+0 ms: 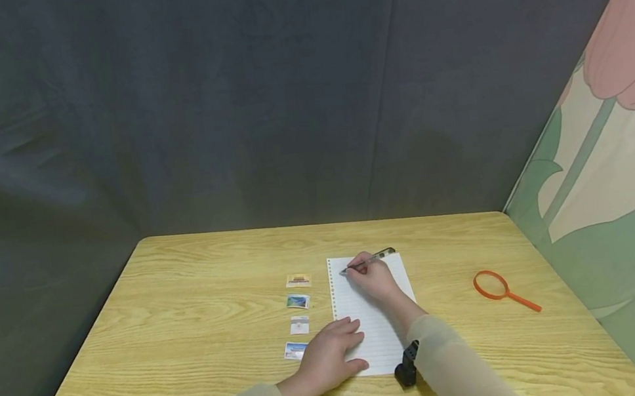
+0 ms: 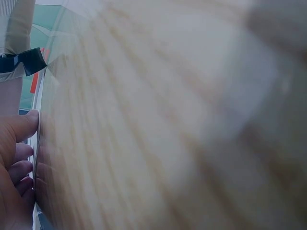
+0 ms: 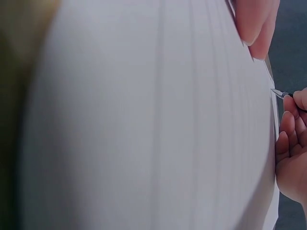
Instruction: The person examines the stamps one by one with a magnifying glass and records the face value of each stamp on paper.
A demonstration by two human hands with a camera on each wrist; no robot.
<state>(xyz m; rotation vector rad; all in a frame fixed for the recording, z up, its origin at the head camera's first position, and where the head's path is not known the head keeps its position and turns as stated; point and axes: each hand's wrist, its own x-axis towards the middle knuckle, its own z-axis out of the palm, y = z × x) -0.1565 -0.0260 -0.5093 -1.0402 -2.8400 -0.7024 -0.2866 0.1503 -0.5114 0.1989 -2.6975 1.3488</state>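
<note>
A sheet of lined paper (image 1: 374,343) with punched holes down its left edge lies on the wooden table. My right hand (image 1: 376,280) pinches a pen (image 1: 380,254) near its tip, which points at the upper left of the sheet. In the right wrist view the pen's metal tip (image 3: 277,91) is right at the paper's surface. My left hand (image 1: 330,351) rests on the sheet's lower left with its fingers spread. Beside it, left of the paper, several small stamp-like pictures stand in a column; the lowest picture (image 1: 294,350) is partly covered by the left hand.
An orange magnifying glass (image 1: 523,302) lies on the table (image 1: 190,319) to the right. Dark curtains (image 1: 258,99) hang behind and at the left, and a flower-patterned wall (image 1: 623,220) borders the right side. A black wrist camera (image 1: 406,372) sits by the right sleeve.
</note>
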